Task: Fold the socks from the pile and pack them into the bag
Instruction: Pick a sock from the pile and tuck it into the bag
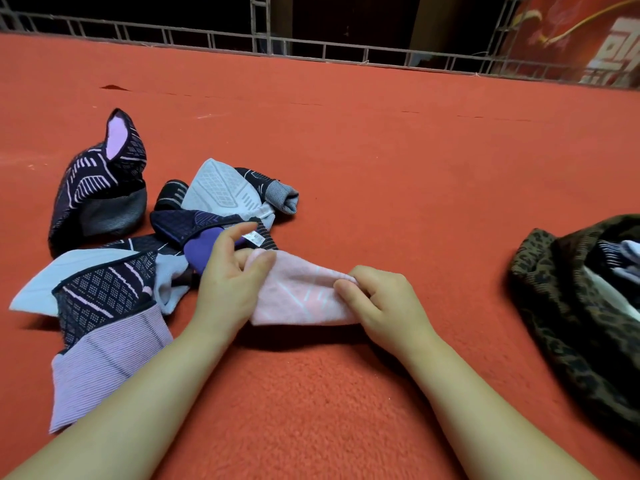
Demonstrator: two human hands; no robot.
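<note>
A pale pink sock [301, 294] lies stretched on the red carpet in front of me. My left hand [230, 282] pinches its left end between thumb and fingers. My right hand [382, 299] grips its right end with curled fingers. To the left sits the sock pile [166, 237], a heap of dark patterned, grey, purple and lilac-striped socks. A leopard-print bag [568, 306] stands open at the right edge, with white and dark socks showing inside it.
A dark patterned sock with a pink lining [100, 188] stands apart at the back left. The red carpet [381, 150] stretches ahead to a metal truss frame [311, 51] along the far edge. A red banner [581, 32] hangs at the top right.
</note>
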